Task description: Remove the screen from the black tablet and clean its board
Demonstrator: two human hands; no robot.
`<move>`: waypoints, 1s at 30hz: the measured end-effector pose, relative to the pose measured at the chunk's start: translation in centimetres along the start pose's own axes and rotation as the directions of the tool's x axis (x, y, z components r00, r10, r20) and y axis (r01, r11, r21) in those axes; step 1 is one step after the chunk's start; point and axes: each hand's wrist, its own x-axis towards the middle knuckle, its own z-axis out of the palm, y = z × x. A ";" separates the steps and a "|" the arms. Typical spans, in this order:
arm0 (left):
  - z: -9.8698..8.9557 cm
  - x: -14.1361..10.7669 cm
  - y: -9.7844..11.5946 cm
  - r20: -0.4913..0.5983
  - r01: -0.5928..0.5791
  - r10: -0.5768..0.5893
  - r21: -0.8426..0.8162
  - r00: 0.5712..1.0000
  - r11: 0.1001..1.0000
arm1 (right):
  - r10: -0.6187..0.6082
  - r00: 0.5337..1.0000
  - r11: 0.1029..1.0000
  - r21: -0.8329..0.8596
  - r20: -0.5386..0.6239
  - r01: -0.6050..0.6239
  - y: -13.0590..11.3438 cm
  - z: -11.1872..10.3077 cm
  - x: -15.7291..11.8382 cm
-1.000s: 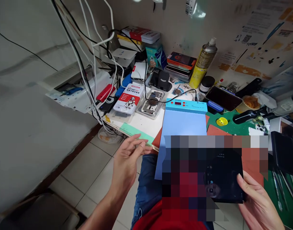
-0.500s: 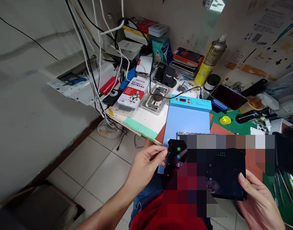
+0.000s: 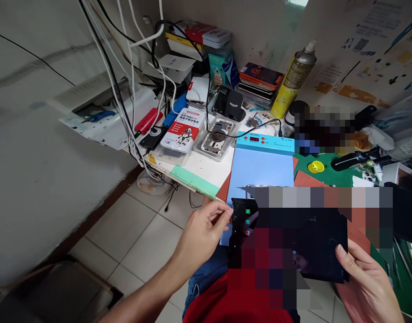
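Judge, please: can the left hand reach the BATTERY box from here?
Probably yes: nothing visible blocks the left hand from the BATTERY box, though that hand is at the edge of the black tablet.

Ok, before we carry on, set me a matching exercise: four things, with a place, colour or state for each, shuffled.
1. Dark screen
2. Yellow cup
3. Spray can
4. Battery box

A. On the green mat
B. White and red
C. Gripped by the right hand
D. Yellow below, metallic above

Pairs: 1-C; 2-A; 3-D; 4-B
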 end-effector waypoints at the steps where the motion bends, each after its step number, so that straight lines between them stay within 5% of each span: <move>1: -0.1 0.1 0.0 0.006 -0.005 0.004 0.008 1.000 1.000 | 0.003 1.000 1.000 0.005 0.001 -0.003 0.0 0.0 0.0; 7: -1.1 1.1 -0.2 -0.074 -0.007 0.001 -0.080 0.997 0.997 | 0.029 0.998 0.999 0.016 0.051 -0.030 0.2 -0.4 0.3; 11: -1.5 1.0 -0.4 -0.036 0.011 -0.015 -0.119 0.999 0.993 | 0.036 0.999 0.998 0.048 0.029 -0.038 0.1 -0.2 0.8; 16: -0.7 3.0 4.3 -0.007 -0.138 0.138 0.003 0.990 0.990 | -0.006 0.991 0.995 0.097 0.133 -0.007 -0.1 1.2 0.8; 18: 1.6 5.7 7.8 0.163 -0.291 0.268 0.139 0.950 0.947 | -0.043 0.982 0.992 0.127 0.181 0.020 -0.2 1.8 0.8; 20: 5.8 9.1 11.1 0.426 -0.587 0.450 0.279 0.785 0.760 | -0.074 0.975 0.985 0.167 0.208 0.039 -0.2 2.1 1.0; 22: 11.1 12.6 13.3 0.658 -0.819 0.488 0.443 0.574 0.365 | -0.096 0.970 0.977 0.206 0.223 0.050 -0.1 2.1 1.2; 23: 13.7 14.2 13.9 0.708 -0.848 0.466 0.446 0.530 0.287 | -0.104 0.968 0.974 0.223 0.231 0.051 0.0 2.1 1.3; 26: 19.7 18.0 14.0 0.770 -0.866 0.401 0.467 0.497 0.177 | -0.109 0.960 0.963 0.266 0.258 0.038 0.1 1.8 1.5; 30: 22.9 20.5 13.1 0.806 -0.866 0.322 0.484 0.497 0.127 | -0.093 0.956 0.955 0.297 0.277 0.007 0.0 1.3 1.8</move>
